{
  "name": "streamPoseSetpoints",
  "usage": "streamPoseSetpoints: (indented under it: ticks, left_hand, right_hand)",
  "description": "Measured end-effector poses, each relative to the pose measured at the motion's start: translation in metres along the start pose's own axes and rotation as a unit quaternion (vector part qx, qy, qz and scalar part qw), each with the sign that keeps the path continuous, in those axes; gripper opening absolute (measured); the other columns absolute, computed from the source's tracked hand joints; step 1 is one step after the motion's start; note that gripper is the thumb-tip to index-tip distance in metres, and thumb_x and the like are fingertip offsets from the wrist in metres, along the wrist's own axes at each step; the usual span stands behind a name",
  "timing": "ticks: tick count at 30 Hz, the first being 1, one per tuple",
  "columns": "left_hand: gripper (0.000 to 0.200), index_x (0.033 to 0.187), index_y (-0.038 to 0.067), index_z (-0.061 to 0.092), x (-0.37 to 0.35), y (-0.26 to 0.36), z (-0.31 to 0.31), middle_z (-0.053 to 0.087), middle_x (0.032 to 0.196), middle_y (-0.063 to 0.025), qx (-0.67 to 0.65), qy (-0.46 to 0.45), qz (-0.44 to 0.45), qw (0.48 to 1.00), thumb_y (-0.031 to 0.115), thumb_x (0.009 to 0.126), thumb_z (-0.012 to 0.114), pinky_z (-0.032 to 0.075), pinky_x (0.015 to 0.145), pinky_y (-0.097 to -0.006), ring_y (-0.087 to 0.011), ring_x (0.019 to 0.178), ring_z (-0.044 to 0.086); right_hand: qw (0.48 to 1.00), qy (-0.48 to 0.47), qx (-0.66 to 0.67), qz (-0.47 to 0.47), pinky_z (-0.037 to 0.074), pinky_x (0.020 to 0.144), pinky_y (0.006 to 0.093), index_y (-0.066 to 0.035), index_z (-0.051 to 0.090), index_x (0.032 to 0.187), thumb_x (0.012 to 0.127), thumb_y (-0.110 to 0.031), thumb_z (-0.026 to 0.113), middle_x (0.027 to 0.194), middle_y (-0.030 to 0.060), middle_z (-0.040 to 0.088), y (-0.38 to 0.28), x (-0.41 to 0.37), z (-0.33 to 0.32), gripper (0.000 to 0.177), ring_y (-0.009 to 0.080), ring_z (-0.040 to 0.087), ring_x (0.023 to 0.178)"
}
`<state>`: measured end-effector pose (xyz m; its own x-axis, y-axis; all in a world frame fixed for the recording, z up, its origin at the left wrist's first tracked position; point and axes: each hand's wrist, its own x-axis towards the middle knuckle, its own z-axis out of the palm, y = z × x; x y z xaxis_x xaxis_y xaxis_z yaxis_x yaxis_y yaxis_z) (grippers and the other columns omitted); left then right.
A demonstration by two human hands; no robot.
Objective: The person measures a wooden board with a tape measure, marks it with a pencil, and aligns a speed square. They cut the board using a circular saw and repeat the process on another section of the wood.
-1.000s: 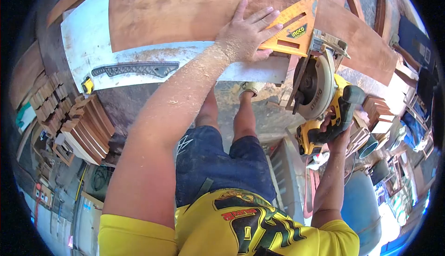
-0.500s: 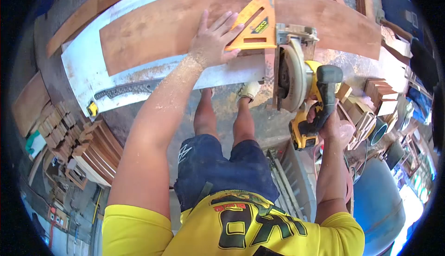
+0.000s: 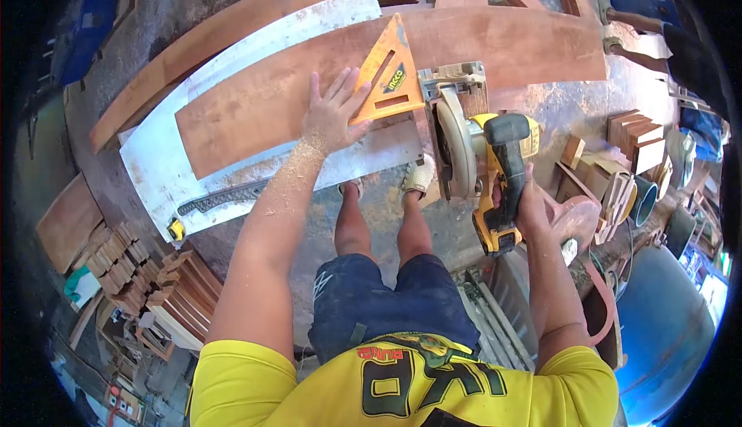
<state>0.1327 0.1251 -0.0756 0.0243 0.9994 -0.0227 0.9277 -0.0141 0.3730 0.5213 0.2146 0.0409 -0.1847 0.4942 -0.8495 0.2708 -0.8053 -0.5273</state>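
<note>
The left grip is unclenched, its fingers spread flat over the curved wooden board and the edge of the orange speed square. The right grip is clenched around the rear handle of the circular saw, which sits just beside the square, at the board's near edge. A tape measure lies at the corner of the white tabletop.

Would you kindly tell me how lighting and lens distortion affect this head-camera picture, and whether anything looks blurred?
Head view: strong fisheye curvature with black corners, so the long reddish-brown wooden board's true outline is uncertain; glare pales the grey floor to the right; the orange triangular set square looks fairly crisp, while small mixed clutter near the right rim smears.
</note>
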Motion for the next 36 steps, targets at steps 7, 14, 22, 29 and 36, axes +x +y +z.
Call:
streamPoseSetpoints:
  ticks: [7,14,22,29,36]
  left_hand:
    - [0.073,0.142,0.016,0.045,0.0,-0.003,0.003,0.034,0.152,-0.0141,0.006,0.013,0.008,1.0,0.046,0.079,0.065,0.0,0.113,-0.0634,-0.0262,0.142,0.03]
    - [0.074,0.143,0.016,0.044,0.0,0.0,-0.003,0.033,0.153,-0.0146,0.0,-0.013,-0.001,1.0,0.045,0.079,0.067,0.0,0.114,-0.0624,-0.0257,0.143,0.028]
    - [0.074,0.144,0.017,0.043,-0.003,0.003,-0.002,0.032,0.154,-0.0142,-0.005,-0.019,-0.004,1.0,0.045,0.079,0.067,0.0,0.114,-0.0633,-0.0253,0.144,0.028]
    - [0.069,0.141,0.02,0.046,0.0,0.0,-0.004,0.034,0.152,-0.011,0.022,-0.026,-0.005,0.999,0.051,0.081,0.061,0.0,0.113,-0.0643,-0.0233,0.143,0.027]
    - [0.069,0.141,0.02,0.047,0.0,-0.001,-0.001,0.035,0.152,-0.0105,0.027,-0.026,-0.006,0.999,0.051,0.081,0.062,0.0,0.113,-0.0646,-0.0229,0.143,0.027]
  right_hand:
    - [1.0,0.019,-0.001,-0.002,0.05,0.059,0.0296,-0.001,0.057,0.107,0.096,-0.065,0.032,0.081,0.0087,0.062,-0.002,0.0,0.002,0.069,0.0167,0.06,0.064]
    - [1.0,0.002,0.005,0.005,0.051,0.059,0.0296,-0.002,0.055,0.11,0.095,-0.065,0.033,0.083,0.0088,0.062,-0.001,0.003,0.001,0.069,0.0172,0.06,0.065]
    - [0.999,0.034,0.017,0.007,0.05,0.058,0.029,-0.002,0.058,0.104,0.096,-0.065,0.034,0.08,0.0092,0.062,-0.009,0.009,0.007,0.068,0.0174,0.06,0.063]
    - [0.997,0.065,0.023,0.027,0.048,0.059,0.0303,-0.004,0.057,0.098,0.094,-0.069,0.031,0.076,0.0087,0.059,-0.014,0.012,0.013,0.07,0.0192,0.057,0.064]
    - [0.996,0.077,0.052,0.012,0.05,0.057,0.0291,-0.004,0.056,0.106,0.094,-0.066,0.039,0.079,0.0088,0.062,-0.025,0.014,0.023,0.066,0.0177,0.061,0.064]
